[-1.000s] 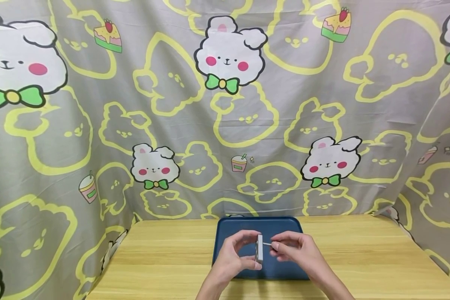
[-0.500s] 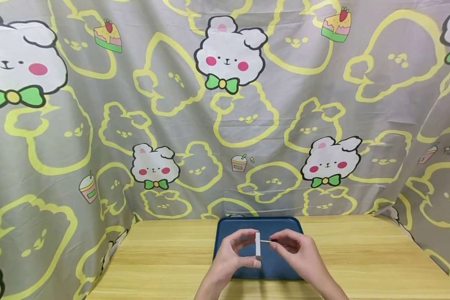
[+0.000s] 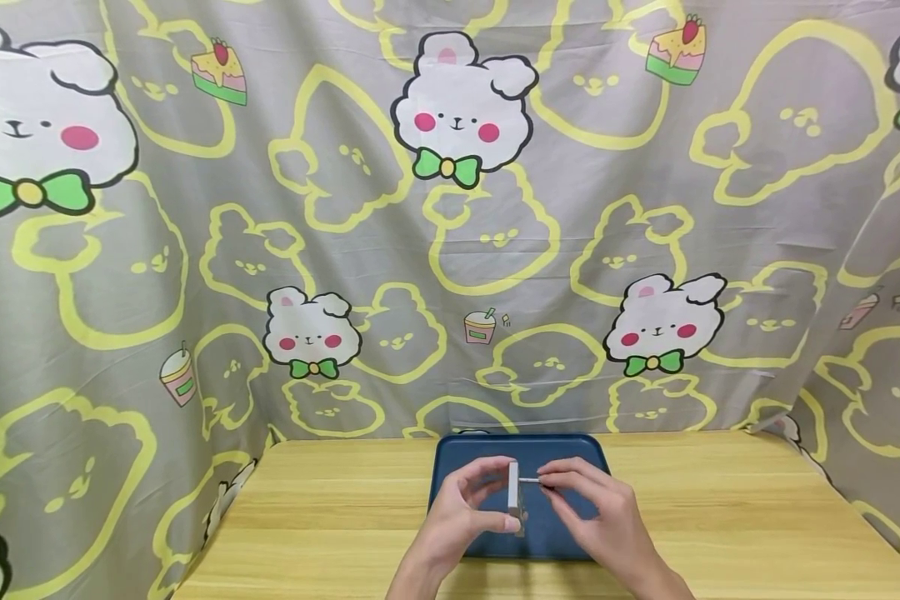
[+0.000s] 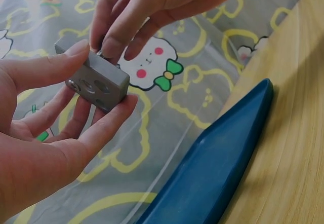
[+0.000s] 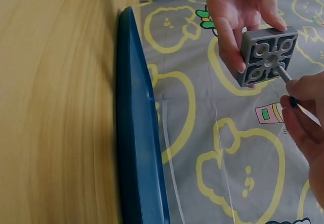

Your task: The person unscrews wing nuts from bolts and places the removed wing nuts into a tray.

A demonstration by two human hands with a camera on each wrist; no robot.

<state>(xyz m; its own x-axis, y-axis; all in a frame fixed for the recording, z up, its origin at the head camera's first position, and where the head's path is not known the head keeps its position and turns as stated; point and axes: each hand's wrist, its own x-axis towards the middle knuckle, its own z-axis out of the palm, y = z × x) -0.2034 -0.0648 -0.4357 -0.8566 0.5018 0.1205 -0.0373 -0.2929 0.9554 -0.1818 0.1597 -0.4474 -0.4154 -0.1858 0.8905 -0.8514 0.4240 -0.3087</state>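
Note:
A thick grey square plate [image 5: 258, 49], with a round hole at each corner and one in the centre, stands on edge over the tray. My left hand [image 3: 461, 510] holds it by its edges, thumb against one edge and fingertips at the opposite one. In the left wrist view the plate [image 4: 96, 79] shows its other face, with round recesses. My right hand [image 3: 607, 510] pinches a thin threaded screw [image 5: 284, 74] between thumb and fingers. The screw's tip meets the plate's ribbed face by the lower right corner hole; its other end is mostly hidden by the fingers.
Below both hands a dark blue tray [image 3: 525, 548] with a low raised rim lies on the light wooden table [image 3: 330, 517]. A grey curtain [image 3: 390, 250] printed with rabbits hangs behind the table and along its sides.
The plate has shifted slightly up and to the left in my left hand's grip. My right hand has followed it with the screw, and its fingers have moved and straightened somewhat.

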